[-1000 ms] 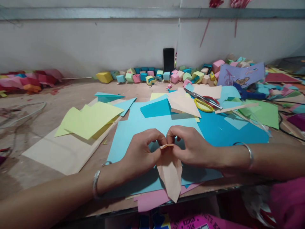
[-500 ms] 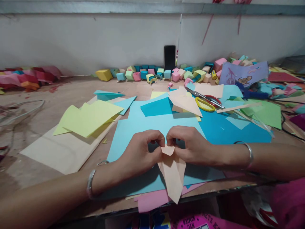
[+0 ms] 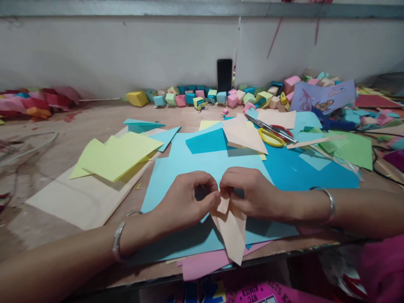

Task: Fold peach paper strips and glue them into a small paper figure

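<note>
A folded peach paper (image 3: 232, 233) hangs between my hands, its pointed lower end near the table's front edge. My left hand (image 3: 187, 195) pinches the small top flap from the left with thumb and fingertips. From the right, my right hand (image 3: 252, 191) grips the upper part of the same paper, thumb and bent fingers together. The fingertips of both hands almost touch and cover part of the folds. Under them lies a large light blue sheet (image 3: 167, 181).
Yellow sheets (image 3: 126, 155) lie on a cream sheet (image 3: 75, 202) at left. Scissors (image 3: 271, 130) rest on papers behind my right hand. Small paper cubes (image 3: 191, 99) line the wall, beside an upright black phone (image 3: 224, 74). Green paper (image 3: 353, 149) lies at right.
The peach paper has turned slightly, its lower tip shifting to the right. The small top flap is now more tilted, and my left fingertips have closed in over it.
</note>
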{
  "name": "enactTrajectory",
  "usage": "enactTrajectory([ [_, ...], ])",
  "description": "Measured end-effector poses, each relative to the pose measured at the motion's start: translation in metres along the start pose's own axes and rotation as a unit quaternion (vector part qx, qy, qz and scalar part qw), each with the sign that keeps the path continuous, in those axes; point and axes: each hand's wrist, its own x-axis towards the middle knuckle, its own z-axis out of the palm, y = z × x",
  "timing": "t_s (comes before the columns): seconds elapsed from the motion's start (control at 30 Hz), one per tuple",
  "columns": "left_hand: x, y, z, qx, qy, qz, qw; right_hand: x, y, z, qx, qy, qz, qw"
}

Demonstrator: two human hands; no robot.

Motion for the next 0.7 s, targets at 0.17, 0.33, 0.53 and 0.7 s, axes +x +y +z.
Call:
enactTrajectory([
  [0.17,0.0,0.001,0.004,-0.004,0.029,-0.004,1.0,-0.001,0.001,0.0,-0.025,-0.03,-0.031,0.999],
  [0.33,-0.002,-0.002,0.006,-0.005,0.052,0.004,0.999,0.0,-0.007,-0.002,-0.013,-0.038,0.035,0.999],
  [0.53,-0.01,0.001,0.009,0.027,0.084,0.069,0.994,-0.002,-0.008,-0.001,-0.057,-0.034,0.052,0.996],
  [0.7,-0.008,-0.001,0.007,-0.132,0.082,-0.006,0.988,-0.003,-0.006,-0.001,-0.083,0.011,0.002,0.997],
])
